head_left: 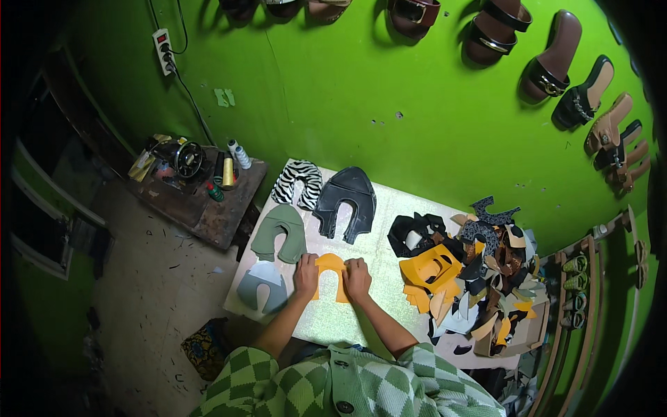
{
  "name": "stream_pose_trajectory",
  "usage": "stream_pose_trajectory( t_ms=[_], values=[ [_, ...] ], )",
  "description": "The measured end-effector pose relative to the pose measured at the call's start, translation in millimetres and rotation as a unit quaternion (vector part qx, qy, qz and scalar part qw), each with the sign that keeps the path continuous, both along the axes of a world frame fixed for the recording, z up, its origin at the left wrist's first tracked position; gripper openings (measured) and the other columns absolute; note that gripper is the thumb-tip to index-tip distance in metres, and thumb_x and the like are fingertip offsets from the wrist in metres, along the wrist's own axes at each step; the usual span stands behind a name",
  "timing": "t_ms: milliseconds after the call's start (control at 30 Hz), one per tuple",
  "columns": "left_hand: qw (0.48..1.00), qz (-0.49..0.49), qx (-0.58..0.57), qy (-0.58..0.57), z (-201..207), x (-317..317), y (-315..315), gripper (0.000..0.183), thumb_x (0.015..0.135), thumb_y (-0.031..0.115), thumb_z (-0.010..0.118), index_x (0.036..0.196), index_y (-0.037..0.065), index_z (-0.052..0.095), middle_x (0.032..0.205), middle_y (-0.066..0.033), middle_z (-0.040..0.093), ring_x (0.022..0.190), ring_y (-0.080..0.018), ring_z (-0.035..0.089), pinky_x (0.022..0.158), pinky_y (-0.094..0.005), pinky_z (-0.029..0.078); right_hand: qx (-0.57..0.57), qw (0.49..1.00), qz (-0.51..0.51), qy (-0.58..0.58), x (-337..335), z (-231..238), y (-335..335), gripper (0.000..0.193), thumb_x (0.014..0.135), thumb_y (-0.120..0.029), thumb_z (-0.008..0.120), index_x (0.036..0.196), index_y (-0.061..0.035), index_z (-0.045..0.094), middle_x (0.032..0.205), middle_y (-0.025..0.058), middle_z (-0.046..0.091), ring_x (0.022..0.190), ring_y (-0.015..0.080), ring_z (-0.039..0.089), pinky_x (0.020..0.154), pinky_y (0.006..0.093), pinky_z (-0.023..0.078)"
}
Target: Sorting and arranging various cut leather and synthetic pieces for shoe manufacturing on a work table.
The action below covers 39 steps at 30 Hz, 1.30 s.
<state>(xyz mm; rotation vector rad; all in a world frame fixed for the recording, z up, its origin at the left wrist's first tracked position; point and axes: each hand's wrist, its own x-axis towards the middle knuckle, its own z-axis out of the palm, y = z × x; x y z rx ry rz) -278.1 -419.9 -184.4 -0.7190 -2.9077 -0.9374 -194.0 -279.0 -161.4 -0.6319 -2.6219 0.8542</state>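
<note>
A yellow-orange U-shaped shoe upper piece (330, 262) lies before me on the pale, shiny work table (396, 306), its opening toward me. My left hand (306, 277) grips its left side with curled fingers, and my right hand (357, 280) grips the right side the same way. Left of my left hand are stacks of similar U-shaped pieces: olive green (280, 229) and grey-blue (253, 292). Farther back lie a zebra-striped stack (297, 182) and a black one (346, 191). My fingertips are partly hidden.
A heap of leather scraps (486, 271) covers the table's right side, with yellow cut-out sheets (431, 267) at its near edge. A sewing machine (186, 160) and thread spools (228, 170) stand on a wooden table at left. Sandals (549, 69) hang on the green wall.
</note>
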Motion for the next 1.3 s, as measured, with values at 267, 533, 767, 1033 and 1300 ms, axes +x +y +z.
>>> stream_pose_trajectory(
  t_ms=[267, 533, 767, 1033, 1300],
  values=[
    [0.996, -0.029, -0.008, 0.081, -9.1, 14.4, -4.3, 0.047, 0.075, 0.006, 0.064, 0.119, 0.005, 0.051, 0.114, -0.0083, 0.053, 0.108, -0.0256, 0.049, 0.09, -0.0335, 0.042, 0.049, 0.995, 0.072, 0.058, 0.6, -15.6, -0.9, 0.022, 0.08, -0.007, 0.059, 0.101, -0.0054, 0.06, 0.094, 0.0128, 0.057, 0.086, 0.0304, 0.055, 0.072, 0.0376, 0.047],
    [0.998, -0.047, 0.039, 0.032, -4.7, 14.3, -6.6, 0.049, 0.076, 0.001, 0.06, 0.123, 0.003, 0.047, 0.115, -0.013, 0.052, 0.107, -0.0303, 0.048, 0.092, -0.037, 0.04, 0.002, 0.998, 0.062, -0.009, -18.5, -15.2, 8.3, 0.034, 0.074, -0.007, 0.067, 0.107, -0.0062, 0.061, 0.095, 0.0119, 0.057, 0.088, 0.0289, 0.055, 0.076, 0.0377, 0.045],
    [0.997, -0.037, 0.049, 0.044, -4.9, 16.2, -7.0, 0.045, 0.076, 0.002, 0.061, 0.12, 0.002, 0.051, 0.113, -0.011, 0.054, 0.105, -0.0289, 0.049, 0.091, -0.0358, 0.042, -0.001, 0.997, 0.074, 0.002, -18.2, -21.3, 10.3, 0.033, 0.074, -0.007, 0.066, 0.107, -0.006, 0.062, 0.093, 0.012, 0.058, 0.084, 0.0292, 0.055, 0.074, 0.038, 0.045],
    [0.996, -0.037, 0.027, 0.082, -11.4, 17.6, -8.1, 0.043, 0.076, 0.004, 0.063, 0.118, 0.002, 0.053, 0.114, -0.0088, 0.055, 0.105, -0.0264, 0.051, 0.091, -0.0341, 0.043, 0.025, 0.994, 0.095, 0.044, -21.4, -25.2, 15.3, 0.032, 0.073, -0.002, 0.066, 0.105, -0.0051, 0.062, 0.094, 0.0147, 0.057, 0.083, 0.0303, 0.055, 0.074, 0.0376, 0.046],
    [0.997, -0.013, 0.014, 0.072, -18.5, 17.5, -9.1, 0.044, 0.077, 0.008, 0.064, 0.119, 0.003, 0.052, 0.117, -0.0074, 0.053, 0.107, -0.0249, 0.049, 0.091, -0.0324, 0.042, -0.164, 0.984, 0.067, 0.029, -28.3, -32.9, 21.2, 0.03, 0.073, -0.001, 0.069, 0.102, -0.0042, 0.064, 0.084, 0.0096, 0.06, 0.075, 0.0185, 0.057, 0.07, 0.0292, 0.047]
  ],
)
